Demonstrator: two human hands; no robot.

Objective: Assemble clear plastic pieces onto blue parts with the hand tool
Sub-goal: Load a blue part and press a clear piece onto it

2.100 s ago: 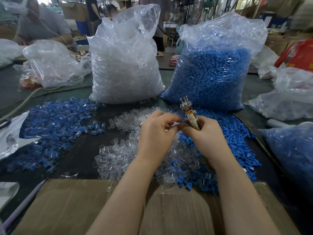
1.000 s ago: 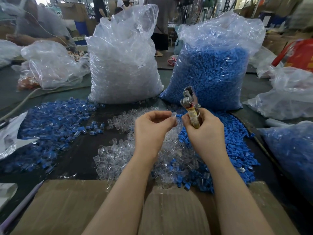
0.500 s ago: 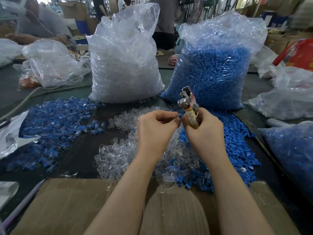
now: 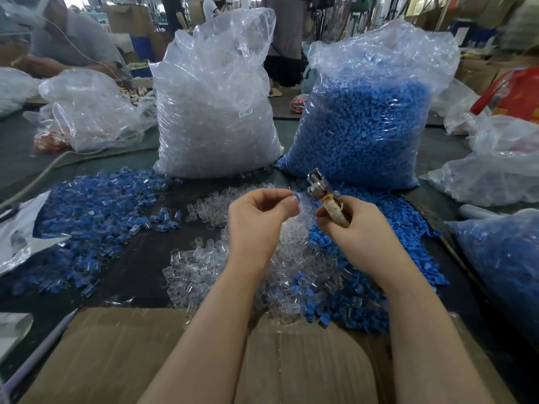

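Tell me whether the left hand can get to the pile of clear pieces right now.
Probably not: the left hand pinches a blue part, though the clear pieces lie uncovered just beside it.

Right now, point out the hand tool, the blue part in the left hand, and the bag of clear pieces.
hand tool (image 4: 319,190): head view, metal head.
blue part (image 4: 297,196): head view, visible end.
bag of clear pieces (image 4: 214,118): head view, front.

The hand tool (image 4: 325,199) has a shiny bare-metal head and a handle wrapped in rough, tan, cloth-like tape. The left bag (image 4: 215,112) and the right bag (image 4: 370,118) are thin, crinkled, glossy clear plastic film. The loose clear pieces (image 4: 204,263) are glassy, smooth plastic; the blue parts (image 4: 408,228) are matt, opaque plastic. The near box (image 4: 122,360) is dull brown cardboard. The table (image 4: 140,252) looks dark and matt.
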